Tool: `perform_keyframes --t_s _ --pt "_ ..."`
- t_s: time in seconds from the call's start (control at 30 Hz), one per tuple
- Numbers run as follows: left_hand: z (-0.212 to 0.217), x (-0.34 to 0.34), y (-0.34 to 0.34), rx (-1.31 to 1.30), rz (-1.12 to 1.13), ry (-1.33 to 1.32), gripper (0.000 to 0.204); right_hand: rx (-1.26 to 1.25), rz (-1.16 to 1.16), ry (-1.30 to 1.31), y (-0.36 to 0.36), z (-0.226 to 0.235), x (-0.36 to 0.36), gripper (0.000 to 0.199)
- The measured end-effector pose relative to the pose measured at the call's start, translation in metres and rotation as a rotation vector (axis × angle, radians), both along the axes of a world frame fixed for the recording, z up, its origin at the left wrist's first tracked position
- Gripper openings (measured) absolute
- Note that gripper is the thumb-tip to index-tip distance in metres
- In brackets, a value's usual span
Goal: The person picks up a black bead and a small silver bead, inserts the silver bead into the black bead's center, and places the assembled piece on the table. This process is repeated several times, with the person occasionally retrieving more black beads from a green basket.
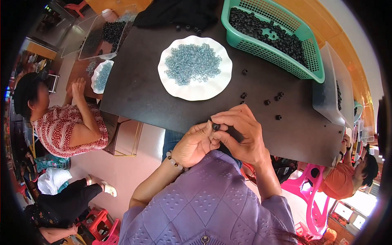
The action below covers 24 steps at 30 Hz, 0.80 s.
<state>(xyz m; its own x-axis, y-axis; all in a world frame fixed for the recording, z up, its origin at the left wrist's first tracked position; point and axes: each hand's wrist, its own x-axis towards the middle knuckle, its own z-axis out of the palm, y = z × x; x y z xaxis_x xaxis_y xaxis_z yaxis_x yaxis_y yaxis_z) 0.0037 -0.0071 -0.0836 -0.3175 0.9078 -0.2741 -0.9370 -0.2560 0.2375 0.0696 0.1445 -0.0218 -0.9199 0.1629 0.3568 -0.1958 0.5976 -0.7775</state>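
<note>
While the left hand (197, 143) curls, both pinch a black ring (216, 126) with the right hand (241, 132).

- White scalloped plate (192, 94), heaped with pale blue rings (192, 63), mid dark surface (139, 90).
- Green basket (312, 69) of black beads, upper right.
- Clear tray (328, 98) at right edge.
- Second small plate (97, 77), upper left.
- Seated person in red patterned top (61, 130), left.
- Pink stool (306, 192), lower right.

Top: lilac knitted, quilted diamond pattern, short sleeves | front: one round button | left wrist: pale bead bracelet (174, 161)
</note>
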Motion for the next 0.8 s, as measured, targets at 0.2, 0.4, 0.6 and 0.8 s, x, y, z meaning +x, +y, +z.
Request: perform_keyframes --t_s 0.2,0.4,0.6,0.8 --pt "-0.003 -0.001 -0.005 -0.021 0.024 0.19 0.029 0.004 -0.015 -0.021 0.001 -0.001 0.002 0.032" --pt "0.008 -0.003 -0.006 -0.154 0.178 0.626 0.028 0.027 0.019 -0.015 0.005 0.004 0.007 0.035" --pt "0.017 -0.002 -0.009 -0.218 0.218 0.745 0.028 0.01 -0.006 -0.023 0.008 0.003 0.009 0.033" --pt "0.013 -0.002 -0.017 -0.284 0.281 0.752 0.029 0.078 -0.11 -0.093 0.019 0.011 -0.002 0.022"
